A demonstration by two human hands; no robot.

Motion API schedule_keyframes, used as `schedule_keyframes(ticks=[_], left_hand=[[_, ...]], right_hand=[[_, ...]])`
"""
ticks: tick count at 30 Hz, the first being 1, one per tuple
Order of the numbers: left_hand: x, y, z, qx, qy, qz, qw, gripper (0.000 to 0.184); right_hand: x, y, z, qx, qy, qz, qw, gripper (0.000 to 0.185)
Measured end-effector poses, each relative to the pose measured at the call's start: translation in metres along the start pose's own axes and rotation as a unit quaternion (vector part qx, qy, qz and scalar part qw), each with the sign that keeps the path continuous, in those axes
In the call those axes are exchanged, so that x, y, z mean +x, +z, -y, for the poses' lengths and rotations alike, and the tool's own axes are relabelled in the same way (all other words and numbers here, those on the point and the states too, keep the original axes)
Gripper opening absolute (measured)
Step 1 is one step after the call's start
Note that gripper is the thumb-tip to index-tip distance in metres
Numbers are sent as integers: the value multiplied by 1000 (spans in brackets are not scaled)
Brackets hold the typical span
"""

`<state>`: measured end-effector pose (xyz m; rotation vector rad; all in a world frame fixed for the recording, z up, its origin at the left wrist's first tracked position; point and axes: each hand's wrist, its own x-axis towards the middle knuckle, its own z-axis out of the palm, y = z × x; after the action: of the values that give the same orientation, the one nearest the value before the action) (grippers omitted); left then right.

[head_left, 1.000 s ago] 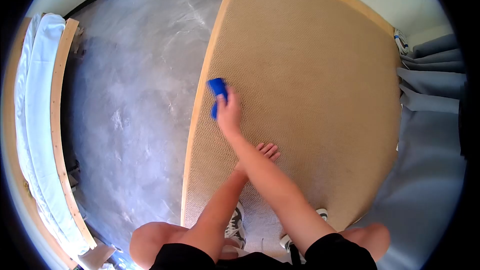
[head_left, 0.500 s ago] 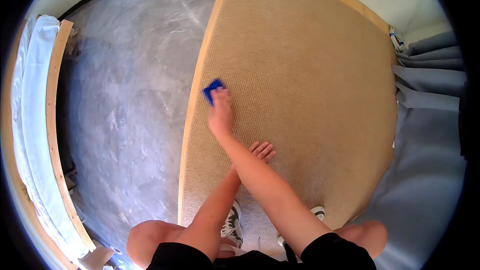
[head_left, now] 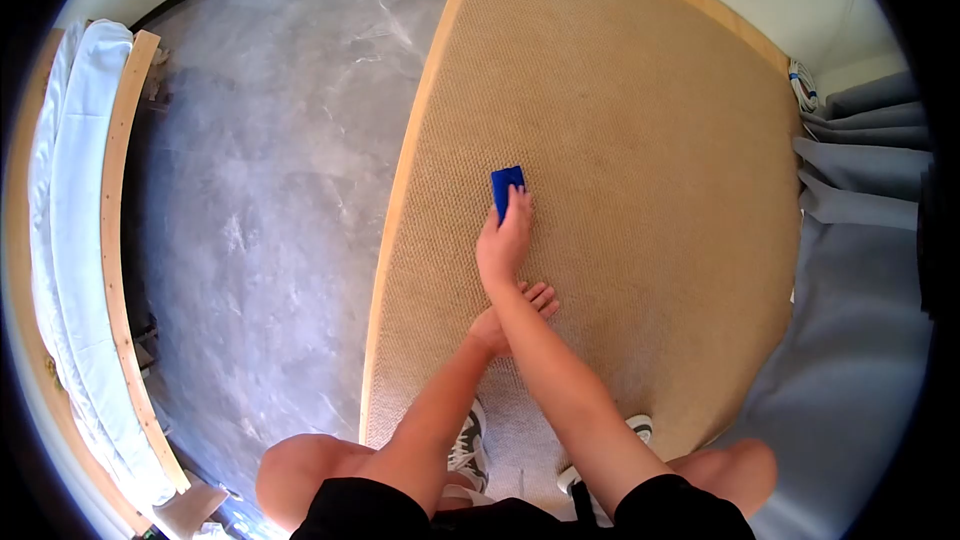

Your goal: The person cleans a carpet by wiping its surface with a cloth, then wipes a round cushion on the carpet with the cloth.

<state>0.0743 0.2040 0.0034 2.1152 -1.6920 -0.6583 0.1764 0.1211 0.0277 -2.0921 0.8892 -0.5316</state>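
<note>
My right hand (head_left: pixel 505 245) is closed on a blue rectangular block (head_left: pixel 507 181), like a sponge or a brush; its kind does not show clearly. The block is held against the tan woven carpet (head_left: pixel 640 160), a little right of the wooden edge strip. My left hand (head_left: pixel 497 328) lies flat on the carpet with fingers stretched out, holding nothing. The right forearm crosses over it and hides part of it.
A pale wooden strip (head_left: pixel 401 180) separates the carpet from a grey marbled floor (head_left: pixel 270 190). White bedding (head_left: pixel 78 200) in a wooden frame (head_left: pixel 112 210) stands at far left. Grey curtains (head_left: pixel 840 290) hang at right, below a coiled white cable (head_left: pixel 803 86).
My right hand has swept the blue block to the right over the carpet, away from the wooden strip. My left hand stays in about the same place.
</note>
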Motion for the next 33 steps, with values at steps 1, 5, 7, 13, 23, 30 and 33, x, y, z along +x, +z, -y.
schedule_keyframes(ticks=[1,5,7,13,23,30,33], left_hand=[[0,1,0,7,5,-10,1000,64],[-4,14,0,37,28,-100,994,66],[-5,-8,-8,29,25,-65,997,65],[-2,-16,-8,19,23,-38,999,64],[-2,-17,-18,60,-21,-16,998,70],[-5,-3,-20,146,-12,-33,989,72],[3,9,-37,154,-16,-59,986,72]], right_hand=[[0,6,-2,-48,1,23,999,47],[-24,61,30,-20,-124,126,984,54],[-38,76,54,80,-132,225,962,48],[-55,53,76,313,61,335,887,43],[13,-173,-102,459,292,48,838,45],[12,-367,-264,295,309,-205,881,59],[-14,-446,-342,117,330,-302,887,59]])
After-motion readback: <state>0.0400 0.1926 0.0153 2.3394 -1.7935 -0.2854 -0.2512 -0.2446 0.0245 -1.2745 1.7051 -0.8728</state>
